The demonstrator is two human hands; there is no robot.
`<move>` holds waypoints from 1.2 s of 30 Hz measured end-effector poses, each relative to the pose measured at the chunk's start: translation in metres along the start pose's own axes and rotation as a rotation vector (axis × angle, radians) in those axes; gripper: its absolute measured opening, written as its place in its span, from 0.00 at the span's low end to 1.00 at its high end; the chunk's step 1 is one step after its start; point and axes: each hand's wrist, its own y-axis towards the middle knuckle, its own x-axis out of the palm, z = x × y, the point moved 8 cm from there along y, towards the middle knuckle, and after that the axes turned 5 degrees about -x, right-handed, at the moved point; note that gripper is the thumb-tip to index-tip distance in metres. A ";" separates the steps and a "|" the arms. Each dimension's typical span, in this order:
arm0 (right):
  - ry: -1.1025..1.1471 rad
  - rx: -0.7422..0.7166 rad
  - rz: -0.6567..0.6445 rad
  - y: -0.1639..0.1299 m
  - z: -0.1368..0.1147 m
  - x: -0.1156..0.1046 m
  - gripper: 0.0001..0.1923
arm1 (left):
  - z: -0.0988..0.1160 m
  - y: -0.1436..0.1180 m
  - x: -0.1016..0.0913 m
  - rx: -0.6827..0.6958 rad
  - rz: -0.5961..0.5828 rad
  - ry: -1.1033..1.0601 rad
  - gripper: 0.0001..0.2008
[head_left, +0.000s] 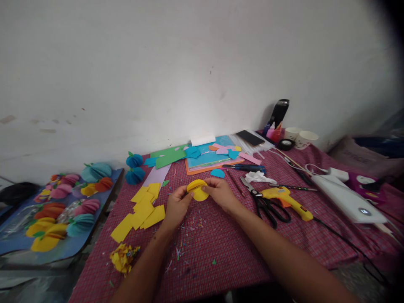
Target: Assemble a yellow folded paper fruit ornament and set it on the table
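Note:
Yellow paper circles [199,194], some of them folded, are held up over the middle of the table between my two hands. My left hand [178,203] pinches their left edge, thumb in front. On the right edge, my right hand [221,193] closes with thumb and fingers. How many layers there are I cannot tell. Left of my hands lie several yellow paper pieces [145,210], and nearer me a crumpled heap of yellow scraps [123,257]. A blue half circle of paper [217,173] rests just beyond my right hand.
Black-handled scissors [262,206], a yellow glue gun [288,200] with its cord, a pencil [236,183] and a blue cutter [246,167] lie to the right. A white power bank [347,198] sits farther right. Finished paper fruits [50,235] fill a blue side table.

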 end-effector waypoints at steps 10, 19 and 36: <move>-0.001 0.011 -0.011 0.000 0.001 0.000 0.14 | -0.002 0.001 -0.001 -0.023 -0.001 -0.001 0.15; 0.006 0.020 -0.029 0.001 0.001 0.001 0.13 | -0.005 0.002 -0.001 0.000 -0.014 0.001 0.14; -0.076 -0.064 -0.037 0.001 -0.004 0.002 0.15 | 0.007 -0.003 0.006 0.028 -0.069 -0.041 0.17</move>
